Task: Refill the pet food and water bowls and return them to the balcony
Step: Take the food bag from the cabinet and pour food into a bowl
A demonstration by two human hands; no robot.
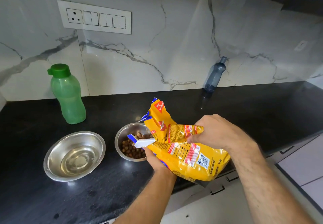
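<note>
A yellow pet food bag (183,155) is held over the black counter (104,197), its torn mouth over a steel food bowl (125,132) holding brown kibble (130,149). My left hand (155,160) grips the bag from underneath near its mouth. My right hand (216,132) grips the bag's folded upper part. To the left stands a second steel bowl (75,155) with clear water in it.
A green bottle (67,94) with a green cap stands at the back left by the marble wall. A grey bottle (215,75) leans against the wall at the back right. A switch panel (95,17) is on the wall. White drawer fronts (297,162) lie below the counter edge at right.
</note>
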